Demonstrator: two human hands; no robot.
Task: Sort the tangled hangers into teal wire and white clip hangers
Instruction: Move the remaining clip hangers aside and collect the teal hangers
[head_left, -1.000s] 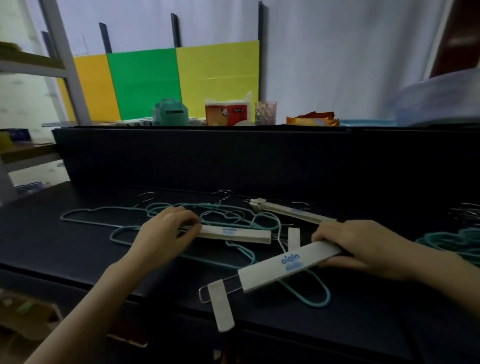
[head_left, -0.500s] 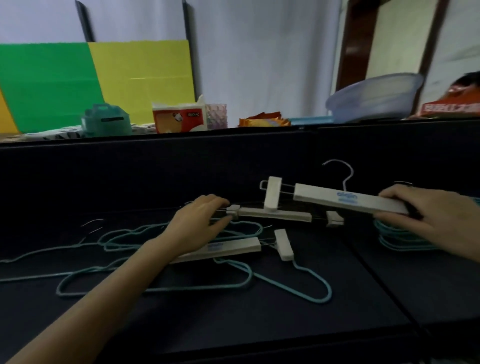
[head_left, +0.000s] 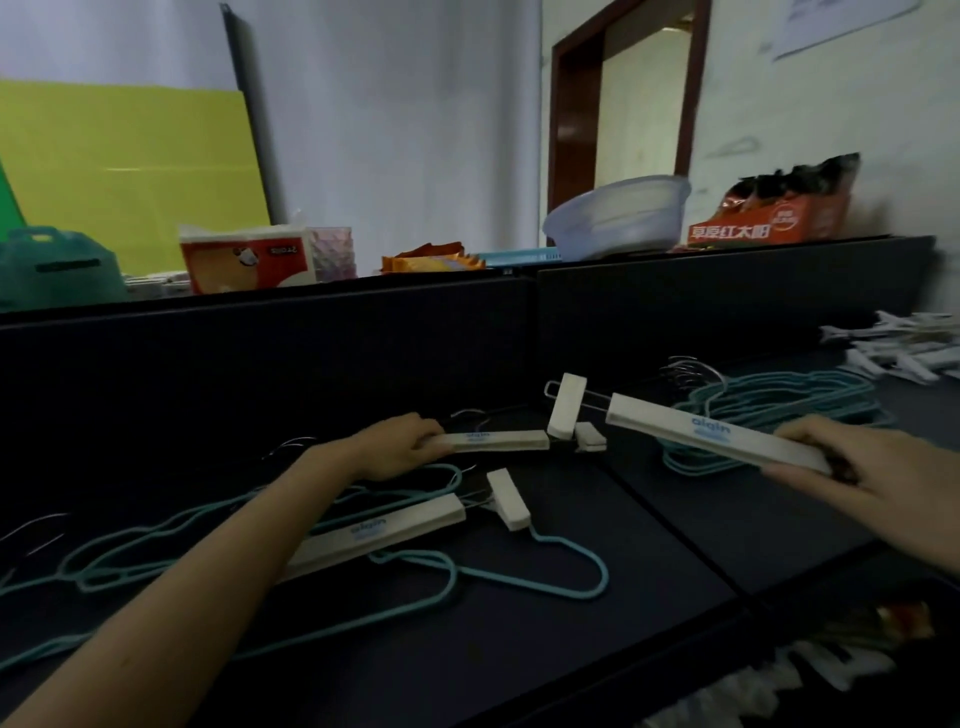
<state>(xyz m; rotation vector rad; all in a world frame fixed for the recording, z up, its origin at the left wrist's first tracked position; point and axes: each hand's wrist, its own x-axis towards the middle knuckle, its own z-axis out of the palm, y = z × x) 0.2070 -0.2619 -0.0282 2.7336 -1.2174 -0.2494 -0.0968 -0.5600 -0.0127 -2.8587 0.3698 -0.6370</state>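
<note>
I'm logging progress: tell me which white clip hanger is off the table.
The white clip hanger in the right hand, held above the teal stack. The other two lie on the table.

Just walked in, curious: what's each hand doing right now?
Left hand: closed on a white clip hanger lying on the table.
Right hand: holding another clip hanger in the air.

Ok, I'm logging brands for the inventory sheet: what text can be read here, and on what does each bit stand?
"草原红太阳": orange snack box on the ledge.
"aiqin": blue print on the white clip hanger in the right hand; seemingly the same on the two other clip hangers, upside down and blurred.
Tissue pack: small mirrored label, unreadable.
Wall poster: too blurred to read.
</note>
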